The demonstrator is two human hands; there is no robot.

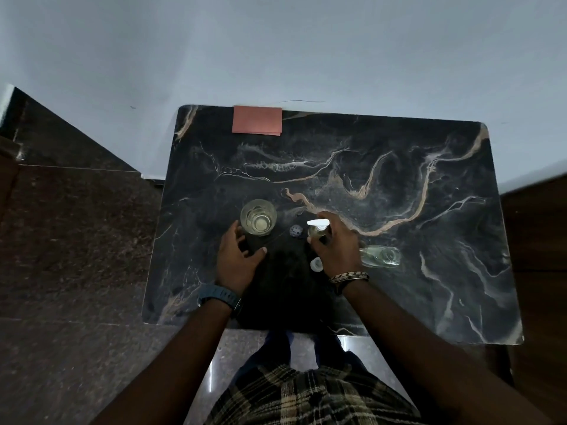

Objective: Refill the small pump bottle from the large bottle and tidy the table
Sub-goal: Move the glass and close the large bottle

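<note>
Dark marble table [399,210] holds a glass [258,216] by my spread left hand [237,259], while my right hand [336,245] grips the pump bottle [318,227], hiding part of what seems a toppled bottle [382,256].

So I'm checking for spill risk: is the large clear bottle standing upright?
No, the large clear bottle lies on its side on the table, beside the right hand.

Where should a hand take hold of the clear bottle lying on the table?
Probably around the middle of the clear bottle, coming from above. It lies on its side beside the right hand, so the long round body faces up, with bare table on its far side for the fingers.
</note>
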